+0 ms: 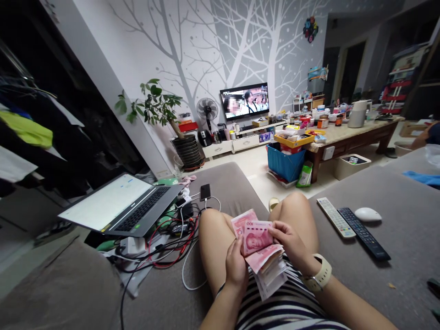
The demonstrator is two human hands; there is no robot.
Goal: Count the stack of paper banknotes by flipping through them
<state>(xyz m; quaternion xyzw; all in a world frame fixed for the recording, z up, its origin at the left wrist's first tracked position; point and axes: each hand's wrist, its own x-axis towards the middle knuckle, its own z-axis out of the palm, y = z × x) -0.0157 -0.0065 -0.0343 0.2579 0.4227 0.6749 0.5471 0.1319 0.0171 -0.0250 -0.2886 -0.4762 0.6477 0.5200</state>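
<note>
Pinkish-red 100 banknotes (257, 238) are fanned out above my lap, a printed portrait facing up on the top one. My left hand (236, 261) is closed around the left side of the stack, thumb on top. At the upper right edge of the top note, my right hand (287, 236) pinches with thumb and fingers. Below, a folded bundle of paler notes (273, 275) hangs over the striped clothing (292, 298); its inner layers are partly hidden. A pale watch (319, 274) circles my right wrist.
An open laptop (137, 211) rests on the sofa at left, beside tangled cables (172, 233) and a phone (205, 192). To the right lie a white remote (336, 217), a black remote (364, 233) and a white mouse (368, 214). A cluttered table (343, 134) stands beyond.
</note>
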